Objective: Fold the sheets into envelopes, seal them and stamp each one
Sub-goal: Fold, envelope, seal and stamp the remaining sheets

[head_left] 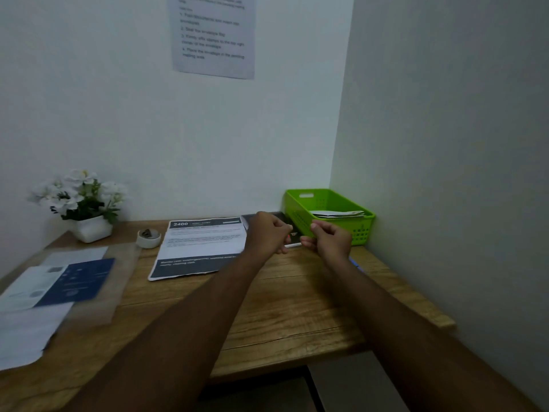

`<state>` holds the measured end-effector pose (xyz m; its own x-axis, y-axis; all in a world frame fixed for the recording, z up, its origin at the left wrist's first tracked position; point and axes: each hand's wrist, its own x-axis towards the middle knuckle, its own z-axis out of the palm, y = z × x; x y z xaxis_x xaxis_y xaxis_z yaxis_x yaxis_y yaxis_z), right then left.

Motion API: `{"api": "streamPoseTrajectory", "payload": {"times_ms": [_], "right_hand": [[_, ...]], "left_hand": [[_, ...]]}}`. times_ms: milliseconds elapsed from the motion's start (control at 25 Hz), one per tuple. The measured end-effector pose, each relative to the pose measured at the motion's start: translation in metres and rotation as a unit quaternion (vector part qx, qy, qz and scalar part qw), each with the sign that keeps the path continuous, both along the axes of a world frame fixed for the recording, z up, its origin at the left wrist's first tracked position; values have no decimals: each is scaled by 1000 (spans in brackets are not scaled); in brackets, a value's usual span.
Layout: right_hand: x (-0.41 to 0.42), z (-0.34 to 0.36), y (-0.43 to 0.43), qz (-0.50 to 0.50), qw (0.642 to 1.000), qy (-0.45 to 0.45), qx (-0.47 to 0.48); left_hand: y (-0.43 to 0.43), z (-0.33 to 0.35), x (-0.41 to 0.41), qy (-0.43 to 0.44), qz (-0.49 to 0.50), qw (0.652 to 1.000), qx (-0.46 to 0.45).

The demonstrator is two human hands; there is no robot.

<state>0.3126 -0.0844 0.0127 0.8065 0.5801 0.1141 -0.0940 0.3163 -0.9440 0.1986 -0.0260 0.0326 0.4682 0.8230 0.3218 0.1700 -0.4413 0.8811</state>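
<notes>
The left hand (267, 234) and right hand (331, 239) are hovering with curled fingers beside the green basket (298, 208), grip unclear; bare desk (282, 307) is stretching toward its front edge.

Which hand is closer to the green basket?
Right. The right hand is just in front of the green basket; the left hand is farther off to its left.

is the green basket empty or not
Not empty: white papers lie inside the green basket.
</notes>
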Motion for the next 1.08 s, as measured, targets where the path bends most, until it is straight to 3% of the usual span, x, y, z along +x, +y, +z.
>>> {"api": "streamPoseTrajectory", "payload": {"times_ms": [320, 440, 600, 760, 1000, 1080], "right_hand": [[-78, -7, 37, 91, 994, -53, -30], [-102, -17, 46, 99, 977, -175, -66], [-113, -36, 56, 95, 872, -462, -130], [-115, -42, 63, 118, 750, -619, -202], [-113, -45, 71, 193, 699, -632, -273], [-114, -45, 71, 196, 698, -634, -269]], "left_hand": [[30, -7, -84, 64, 63, 996, 26], [44, -14, -113, 91, 97, 989, 60], [62, -30, -147, 143, 138, 973, 121], [72, -53, -167, 190, 100, 965, 151], [84, -60, -170, 172, 67, 970, 155], [86, -62, -170, 178, 62, 970, 157]]}}
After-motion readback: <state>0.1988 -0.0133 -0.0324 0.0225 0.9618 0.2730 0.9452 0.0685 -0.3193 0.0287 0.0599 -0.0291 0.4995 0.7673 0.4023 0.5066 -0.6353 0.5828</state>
